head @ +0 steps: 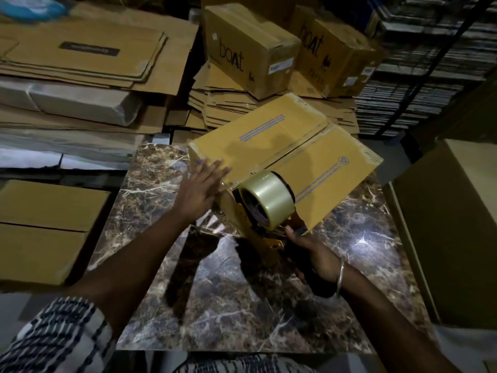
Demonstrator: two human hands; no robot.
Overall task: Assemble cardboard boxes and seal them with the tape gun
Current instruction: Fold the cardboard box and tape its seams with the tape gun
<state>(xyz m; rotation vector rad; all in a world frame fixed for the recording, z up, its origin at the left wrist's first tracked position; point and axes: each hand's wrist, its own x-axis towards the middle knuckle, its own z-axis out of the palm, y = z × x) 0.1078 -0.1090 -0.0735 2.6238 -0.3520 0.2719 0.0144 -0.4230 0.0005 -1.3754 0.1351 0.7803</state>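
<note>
The box (285, 157) is yellow-brown cardboard with faint purple print lines. It stands on the marble counter (242, 305), tilted, and its two top flaps are closed with a seam between them. The left hand (200, 188) has straight fingers and presses flat against the near left corner of the box. The right hand (316, 255) has its grip curled around the dark handle of the tape gun (265, 211). The gun has a yellow frame and a roll of clear tape, and its front touches the near side of the box, below the seam. A bangle (340, 278) is on the right wrist.

Behind the box lie stacks of flat cardboard (88, 57) and two "boat" boxes (250, 49). More closed boxes stand at both sides of the counter.
</note>
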